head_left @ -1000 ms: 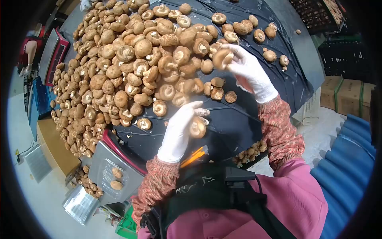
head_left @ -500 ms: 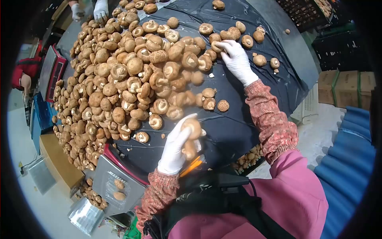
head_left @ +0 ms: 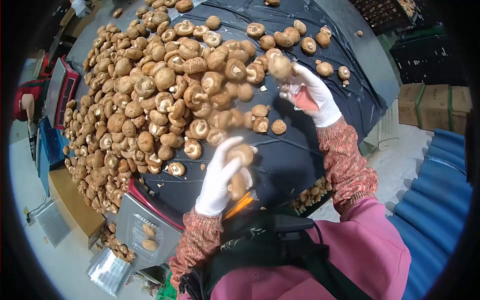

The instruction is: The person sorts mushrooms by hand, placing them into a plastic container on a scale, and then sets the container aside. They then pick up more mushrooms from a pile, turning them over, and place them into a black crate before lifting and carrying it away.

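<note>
My left hand (head_left: 216, 175), in a white glove, is closed round shiitake mushrooms; one brown cap (head_left: 241, 154) sits by the thumb and fingertips, another (head_left: 237, 186) lower against the palm. My right hand (head_left: 311, 95), also gloved, is turned with its palm showing and its fingers apart. A blurred shiitake mushroom (head_left: 280, 67) is right at its fingertips, over the dark plastic sheet (head_left: 295, 155). To the left spreads a large heap of shiitake mushrooms (head_left: 145, 86). An orange, narrow object (head_left: 241, 204) lies below my left hand.
Loose mushrooms lie at the sheet's far right. A scale (head_left: 145, 225) with a clear tray holding two mushrooms stands at lower left; another scale (head_left: 65, 92) is farther off. Cartons (head_left: 435, 107) and dark crates (head_left: 422, 62) stand at right. A person's gloved hand (head_left: 80, 7) shows at top left.
My right hand has gone from pinching a mushroom to fingers apart, palm turned into view, and moved slightly down and right. My left hand keeps its mushrooms. The other person's hands have moved off the heap.
</note>
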Available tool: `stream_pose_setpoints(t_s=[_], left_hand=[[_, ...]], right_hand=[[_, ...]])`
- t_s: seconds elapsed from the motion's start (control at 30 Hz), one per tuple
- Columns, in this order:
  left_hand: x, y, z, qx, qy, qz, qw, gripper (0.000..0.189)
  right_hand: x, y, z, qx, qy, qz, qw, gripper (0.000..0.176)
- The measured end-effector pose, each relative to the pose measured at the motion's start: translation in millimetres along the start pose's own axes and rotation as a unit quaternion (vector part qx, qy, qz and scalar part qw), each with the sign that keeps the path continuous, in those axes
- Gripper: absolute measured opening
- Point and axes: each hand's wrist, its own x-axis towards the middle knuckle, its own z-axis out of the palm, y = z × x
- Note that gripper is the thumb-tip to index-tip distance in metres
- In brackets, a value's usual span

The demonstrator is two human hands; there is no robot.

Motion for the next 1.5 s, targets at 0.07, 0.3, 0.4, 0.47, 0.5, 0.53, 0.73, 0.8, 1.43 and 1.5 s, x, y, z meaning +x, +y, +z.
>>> stream_pose_setpoints(t_s=[0.07,0.3,0.4,0.47,0.5,0.53,0.73,0.8,1.43,1.5], left_hand=[[-1,-1,-3,0.024,-0.012,-0.014,1.000,0.061],[-2,-9,-1,0.088,-0.020,-0.062,0.994,0.045],[-6,-4,-4,-0.043,-0.062,-0.081,0.994,0.040],[-6,-10,-7,-0.061,-0.061,-0.069,0.994,0.038],[-5,-11,-9,-0.069,-0.061,-0.061,0.994,0.038],[-5,-10,-5,-0.055,-0.062,-0.038,0.996,0.038],[-7,-11,-17,-0.100,-0.074,-0.024,0.992,0.039],[-7,-13,-14,-0.106,-0.032,-0.035,0.993,0.040],[-132,-6,-53,0.022,0.087,0.057,0.994,0.043],[-177,-4,-67,0.040,0.169,0.078,0.982,0.039]], right_hand=[[-16,13,23,-0.157,-0.035,-0.019,0.987,0.030],[-58,37,89,-0.587,-0.091,0.031,0.804,0.028],[-16,29,53,-0.611,0.032,-0.179,0.770,0.028],[28,20,3,-0.794,0.154,-0.333,0.485,0.047],[42,15,-7,-0.840,0.178,-0.292,0.422,0.054],[57,12,-25,-0.839,0.154,-0.295,0.431,0.053],[61,-3,-36,-0.368,0.107,-0.211,0.899,0.043],[41,-6,-28,-0.192,0.039,-0.123,0.973,0.045],[-41,126,115,-0.188,-0.169,0.057,0.966,0.060],[-53,160,152,-0.247,-0.159,0.102,0.950,0.073]])
